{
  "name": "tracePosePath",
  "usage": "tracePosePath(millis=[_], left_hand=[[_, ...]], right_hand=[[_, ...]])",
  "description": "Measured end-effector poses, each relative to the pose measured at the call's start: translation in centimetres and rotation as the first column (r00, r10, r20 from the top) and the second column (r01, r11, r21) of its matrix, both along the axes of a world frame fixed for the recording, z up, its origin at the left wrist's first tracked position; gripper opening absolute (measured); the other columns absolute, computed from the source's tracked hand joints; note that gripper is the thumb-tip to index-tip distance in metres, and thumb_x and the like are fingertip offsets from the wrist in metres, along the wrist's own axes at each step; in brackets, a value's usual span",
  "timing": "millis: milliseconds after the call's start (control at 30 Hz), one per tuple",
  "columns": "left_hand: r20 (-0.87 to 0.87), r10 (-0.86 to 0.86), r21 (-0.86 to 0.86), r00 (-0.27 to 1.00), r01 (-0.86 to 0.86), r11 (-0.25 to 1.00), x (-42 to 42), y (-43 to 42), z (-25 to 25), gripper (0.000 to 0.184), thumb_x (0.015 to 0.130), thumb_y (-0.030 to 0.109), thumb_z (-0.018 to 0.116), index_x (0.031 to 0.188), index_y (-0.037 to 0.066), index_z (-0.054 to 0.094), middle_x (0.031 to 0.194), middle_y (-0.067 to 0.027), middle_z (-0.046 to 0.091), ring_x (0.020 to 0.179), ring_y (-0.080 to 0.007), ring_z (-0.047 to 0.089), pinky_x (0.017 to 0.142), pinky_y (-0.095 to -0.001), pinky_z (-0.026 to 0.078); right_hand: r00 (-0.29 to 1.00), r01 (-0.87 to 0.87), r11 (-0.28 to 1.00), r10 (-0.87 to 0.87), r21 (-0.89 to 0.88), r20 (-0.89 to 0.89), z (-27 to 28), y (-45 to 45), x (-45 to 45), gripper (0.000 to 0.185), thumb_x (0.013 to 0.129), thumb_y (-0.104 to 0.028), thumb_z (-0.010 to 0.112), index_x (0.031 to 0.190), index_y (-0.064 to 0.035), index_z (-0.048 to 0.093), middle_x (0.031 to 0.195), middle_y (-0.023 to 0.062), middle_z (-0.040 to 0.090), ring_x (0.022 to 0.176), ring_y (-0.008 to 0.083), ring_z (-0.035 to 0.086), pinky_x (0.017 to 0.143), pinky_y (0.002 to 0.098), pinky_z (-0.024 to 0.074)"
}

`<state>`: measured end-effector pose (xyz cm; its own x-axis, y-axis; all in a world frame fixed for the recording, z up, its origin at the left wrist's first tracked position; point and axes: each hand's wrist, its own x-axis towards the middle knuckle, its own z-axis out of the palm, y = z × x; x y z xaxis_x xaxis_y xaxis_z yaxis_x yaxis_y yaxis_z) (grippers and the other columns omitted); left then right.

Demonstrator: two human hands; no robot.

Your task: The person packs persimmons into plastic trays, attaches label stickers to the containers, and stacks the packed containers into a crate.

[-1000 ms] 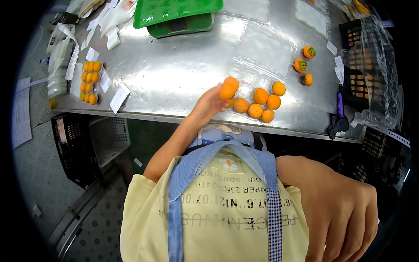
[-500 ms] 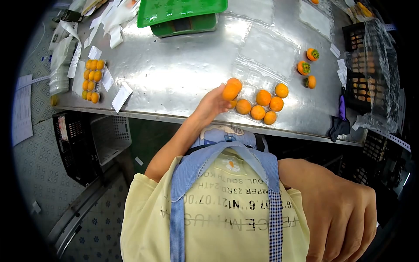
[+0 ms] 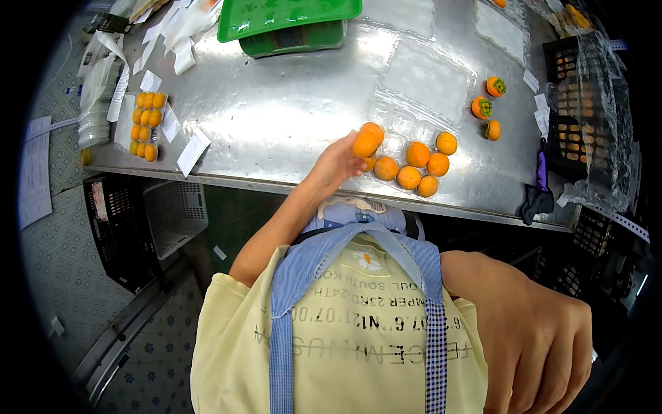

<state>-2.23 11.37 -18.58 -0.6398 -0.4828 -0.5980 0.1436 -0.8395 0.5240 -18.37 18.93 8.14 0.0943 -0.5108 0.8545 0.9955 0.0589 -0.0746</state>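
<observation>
My left hand (image 3: 333, 166) is closed round an orange fruit (image 3: 365, 144) at the left end of a clear moulded plastic tray (image 3: 392, 144). Another orange fruit shows just behind the held one, and part of one more below it. Several round orange fruits (image 3: 417, 154) sit in the tray's front and right part. Large and close to the camera at the lower right is my right hand (image 3: 538, 338), its fingers curled down and together; whatever may be inside them is hidden. It is apart from the tray and fruits.
Three fruits with green tops (image 3: 481, 107) lie right of the tray. Farther off are clear empty trays (image 3: 427, 77) and a green tray (image 3: 286, 15). A filled pack (image 3: 147, 119) and paper slips (image 3: 193, 152) lie left. Black crates (image 3: 571, 138) stand right.
The view has shifted slightly, so the table's things appear a little farther right. My left hand keeps its hold on the fruit beside the tray. My right hand stays curled at the lower right.
</observation>
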Motion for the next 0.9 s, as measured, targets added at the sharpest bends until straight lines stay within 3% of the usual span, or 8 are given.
tracePosePath(millis=[267, 500, 600, 700, 800, 867, 900], left_hand=[[0.004, -0.017, -0.001, 1.0, 0.017, 1.0, -0.1, 0.0, -0.2, 0.052, 0.095, 0.051, 0.044, 0.116, 0.005, 0.056, 0.095, -0.0074, 0.065, 0.072, -0.0099, 0.057, 0.066, -0.0225, 0.046], [-0.039, 0.003, 0.055, 0.999, 0.0, 0.998, 0.0, 0.0, 0.6, 0.053, 0.096, 0.05, 0.041, 0.118, 0.004, 0.055, 0.095, -0.0081, 0.066, 0.071, -0.0116, 0.058, 0.065, -0.0233, 0.047], [-0.053, -0.033, 0.034, 0.998, 0.035, 0.999, 0.2, 0.0, -0.2, 0.059, 0.094, 0.056, 0.041, 0.122, 0.004, 0.054, 0.099, -0.0077, 0.063, 0.075, -0.0118, 0.054, 0.072, -0.0251, 0.043], [-0.083, -0.027, 0.038, 0.996, 0.03, 0.999, 0.2, 0.0, -0.3, 0.059, 0.095, 0.056, 0.039, 0.121, 0.004, 0.054, 0.097, -0.0076, 0.063, 0.075, -0.0116, 0.054, 0.071, -0.0247, 0.043], [-0.149, -0.023, 0.06, 0.989, 0.032, 0.998, 0.4, -0.1, -0.5, 0.054, 0.095, 0.05, 0.043, 0.121, 0.004, 0.053, 0.101, -0.0079, 0.062, 0.08, -0.0131, 0.057, 0.075, -0.0261, 0.045], [-0.164, 0.079, 0.051, 0.983, -0.071, 0.996, 0.0, -0.1, 0.1, 0.044, 0.095, 0.04, 0.05, 0.121, 0.005, 0.051, 0.107, -0.0092, 0.062, 0.089, -0.016, 0.06, 0.076, -0.028, 0.05], [-0.173, 0.13, 0.049, 0.976, -0.124, 0.991, -0.2, -0.1, 0.5, 0.04, 0.095, 0.035, 0.053, 0.122, 0.005, 0.051, 0.11, -0.0099, 0.062, 0.094, -0.0175, 0.062, 0.077, -0.0289, 0.053]], right_hand=[[0.995, 0.088, 0.995, -0.085, 0.046, -0.06, -0.2, -0.5, -0.1, 0.015, 0.084, 0.002, 0.055, 0.074, 0.001, 0.066, 0.067, 0.0086, 0.061, 0.054, 0.0122, 0.057, 0.079, 0.0398, 0.0579], [1.0, -0.001, 1.0, 0.0, 0.015, 0.023, -0.1, -0.1, 0.2, 0.014, 0.084, 0.004, 0.055, 0.075, 0.0044, 0.066, 0.068, 0.0115, 0.061, 0.053, 0.0156, 0.057, 0.075, 0.0403, 0.0582], [0.999, -0.009, 1.0, 0.008, 0.016, 0.035, 0.0, 0.2, 0.1, 0.014, 0.085, 0.003, 0.054, 0.076, 0.0057, 0.065, 0.069, 0.0122, 0.061, 0.053, 0.016, 0.057, 0.075, 0.0405, 0.058], [0.998, -0.038, 0.999, 0.037, 0.019, 0.045, -0.2, 0.3, 0.1, 0.016, 0.086, 0.001, 0.054, 0.077, 0.0058, 0.066, 0.069, 0.0126, 0.061, 0.054, 0.0166, 0.058, 0.076, 0.0409, 0.0578], [0.997, -0.067, 0.998, 0.066, 0.01, 0.029, -0.6, 0.0, -0.5, 0.016, 0.085, 0.001, 0.053, 0.078, 0.0072, 0.066, 0.07, 0.0168, 0.062, 0.056, 0.0219, 0.06, 0.072, 0.0422, 0.0579], [0.996, -0.081, 0.997, 0.081, 0.003, 0.045, -1.9, -0.8, -1.0, 0.016, 0.082, 0.003, 0.052, 0.078, 0.0098, 0.065, 0.07, 0.0237, 0.063, 0.058, 0.0296, 0.063, 0.063, 0.0435, 0.0582], [0.998, -0.058, 0.998, 0.058, 0.029, 0.012, -3.3, -1.3, -1.5, 0.013, 0.081, 0.0, 0.054, 0.082, 0.0087, 0.065, 0.072, 0.0219, 0.063, 0.06, 0.0283, 0.063, 0.064, 0.0418, 0.0572]])
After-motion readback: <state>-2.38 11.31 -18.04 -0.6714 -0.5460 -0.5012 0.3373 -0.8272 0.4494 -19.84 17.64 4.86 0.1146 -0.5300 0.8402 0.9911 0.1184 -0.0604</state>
